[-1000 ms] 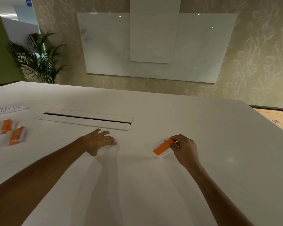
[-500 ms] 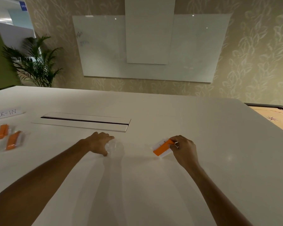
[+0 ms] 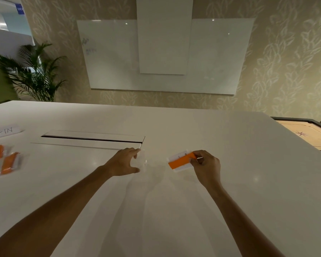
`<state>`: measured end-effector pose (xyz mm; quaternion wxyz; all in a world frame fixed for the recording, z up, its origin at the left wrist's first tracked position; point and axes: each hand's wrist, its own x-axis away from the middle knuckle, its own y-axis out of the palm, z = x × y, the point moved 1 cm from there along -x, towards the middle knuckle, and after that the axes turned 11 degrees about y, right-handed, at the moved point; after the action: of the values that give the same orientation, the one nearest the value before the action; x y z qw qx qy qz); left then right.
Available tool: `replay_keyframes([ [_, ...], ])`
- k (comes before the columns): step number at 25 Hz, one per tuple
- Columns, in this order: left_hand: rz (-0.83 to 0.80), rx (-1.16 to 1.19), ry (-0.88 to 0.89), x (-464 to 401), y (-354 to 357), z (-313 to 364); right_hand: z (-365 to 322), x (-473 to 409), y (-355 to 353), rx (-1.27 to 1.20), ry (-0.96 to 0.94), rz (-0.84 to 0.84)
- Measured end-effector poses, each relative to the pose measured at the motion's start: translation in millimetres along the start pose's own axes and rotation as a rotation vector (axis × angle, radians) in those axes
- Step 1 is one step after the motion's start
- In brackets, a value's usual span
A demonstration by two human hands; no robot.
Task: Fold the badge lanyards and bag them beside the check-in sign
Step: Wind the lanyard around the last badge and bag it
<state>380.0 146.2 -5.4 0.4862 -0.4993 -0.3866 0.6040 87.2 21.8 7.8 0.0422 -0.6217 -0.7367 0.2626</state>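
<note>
Forearms are reaching out over the white table [image 3: 174, 210] from the near edge. At their ends, the right hand [image 3: 207, 166] is pinching a folded orange lanyard [image 3: 181, 160] together with its white badge card, fingers curled round the right end so the bundle is sticking out leftward. Just left of that bundle, the left hand [image 3: 124, 162] is spreading wide, thumb and fingers framing a clear plastic bag [image 3: 143, 160] that is barely showing against the tabletop. Whether the fingers are actually gripping the film is not clear.

Judging by its look, the lanyard is light and limp, likely to spring unfolded, so pinching across the folds is suiting it; the bag seems thin, slippery and floppy, best taken at its mouth.

Far to the left of the left hand, two bagged lanyards [image 3: 7, 160] are lying just in front of the check-in sign [image 3: 4, 131].
</note>
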Motion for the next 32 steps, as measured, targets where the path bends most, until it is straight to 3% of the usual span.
replay_keyframes([
  [12,0.202,-0.011,0.164,-17.6,2.2,53.0,-24.3,-2.3,-3.6,-0.452,0.205,0.116],
  [32,0.290,0.057,0.200,-28.7,5.1,77.2,-17.5,8.4,10.0,-0.519,0.288,0.076],
])
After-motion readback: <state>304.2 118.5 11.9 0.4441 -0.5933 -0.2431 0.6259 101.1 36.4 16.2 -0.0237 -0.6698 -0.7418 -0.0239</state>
